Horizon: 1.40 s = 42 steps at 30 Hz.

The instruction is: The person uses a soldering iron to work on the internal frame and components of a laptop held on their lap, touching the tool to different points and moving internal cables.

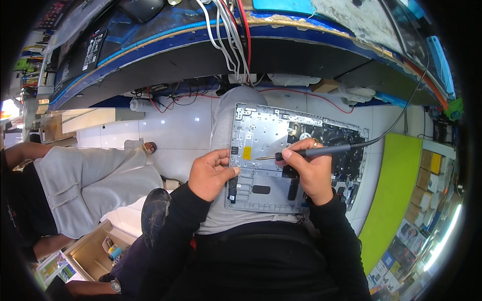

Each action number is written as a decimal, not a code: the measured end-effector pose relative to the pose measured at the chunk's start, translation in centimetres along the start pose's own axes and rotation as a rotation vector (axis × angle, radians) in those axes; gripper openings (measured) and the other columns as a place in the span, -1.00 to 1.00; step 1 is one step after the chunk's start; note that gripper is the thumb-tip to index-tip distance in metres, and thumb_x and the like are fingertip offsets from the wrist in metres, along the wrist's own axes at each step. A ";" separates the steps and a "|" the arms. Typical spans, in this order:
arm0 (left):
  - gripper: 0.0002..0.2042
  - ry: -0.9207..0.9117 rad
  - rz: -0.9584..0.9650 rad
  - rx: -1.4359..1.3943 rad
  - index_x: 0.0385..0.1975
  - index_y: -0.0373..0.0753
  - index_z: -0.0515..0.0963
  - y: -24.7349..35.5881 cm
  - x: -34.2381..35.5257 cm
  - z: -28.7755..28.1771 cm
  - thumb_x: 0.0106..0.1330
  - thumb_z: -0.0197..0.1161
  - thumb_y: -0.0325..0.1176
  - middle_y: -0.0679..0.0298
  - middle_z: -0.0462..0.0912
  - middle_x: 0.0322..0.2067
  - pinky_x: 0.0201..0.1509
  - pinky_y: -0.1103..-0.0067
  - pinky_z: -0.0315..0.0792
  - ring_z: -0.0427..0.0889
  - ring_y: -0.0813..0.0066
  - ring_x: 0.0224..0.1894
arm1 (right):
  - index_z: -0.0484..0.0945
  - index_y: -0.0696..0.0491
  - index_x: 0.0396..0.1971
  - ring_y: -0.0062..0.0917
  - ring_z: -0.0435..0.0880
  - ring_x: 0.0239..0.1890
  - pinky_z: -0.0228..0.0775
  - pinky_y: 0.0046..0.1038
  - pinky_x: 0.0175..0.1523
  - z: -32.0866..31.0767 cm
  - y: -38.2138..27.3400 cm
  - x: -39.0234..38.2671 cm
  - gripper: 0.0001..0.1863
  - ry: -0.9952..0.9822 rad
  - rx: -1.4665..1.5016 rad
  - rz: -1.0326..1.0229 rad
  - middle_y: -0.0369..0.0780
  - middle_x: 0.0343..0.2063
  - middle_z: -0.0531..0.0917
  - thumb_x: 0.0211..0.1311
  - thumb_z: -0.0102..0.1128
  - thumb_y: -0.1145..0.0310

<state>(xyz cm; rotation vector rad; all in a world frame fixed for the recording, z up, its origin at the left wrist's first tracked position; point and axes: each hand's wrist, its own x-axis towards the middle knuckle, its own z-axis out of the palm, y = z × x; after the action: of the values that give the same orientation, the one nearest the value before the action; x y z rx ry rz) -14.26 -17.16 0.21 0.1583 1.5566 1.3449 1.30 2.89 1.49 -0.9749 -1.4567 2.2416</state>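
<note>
Across my lap lies a laptop's palmrest cover (263,178), inner side up, silver with a black keyboard backing on its right part and a small yellow sticker. My left hand (211,174) grips its left edge, thumb on top. In my right hand (312,173) is a soldering iron (326,150), held like a pen between thumb and fingers. Its thin metal tip points left and sits over the silver plate near the yellow sticker; whether it touches I cannot tell. A dark cable runs from the iron's back end up to the right.
A worn workbench edge (165,41) stands ahead, with white and red cables (228,37) hanging over it. At the left is a person in grey shorts (95,183). An open wooden drawer (83,248) holds small items. A green panel (394,200) stands at the right beside shelves of boxes.
</note>
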 end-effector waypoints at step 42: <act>-0.57 -0.005 0.047 0.114 0.20 -0.54 0.39 0.4 -0.4 0.5 0.39 0.32 -0.58 0.05 0.69 -0.03 -0.13 0.70 0.58 0.71 0.65 -0.26 | 0.57 0.27 -0.28 -0.35 0.79 -0.30 0.71 -0.33 -0.08 -1.2 -1.4 -0.2 -0.82 0.143 0.199 -0.052 -0.10 -0.34 0.69 0.33 0.36 0.47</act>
<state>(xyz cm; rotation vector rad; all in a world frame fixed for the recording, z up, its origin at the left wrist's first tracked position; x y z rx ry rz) -13.88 -16.92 0.82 0.2697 1.6351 1.2915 2.04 4.22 2.49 -0.9980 -1.1612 2.1805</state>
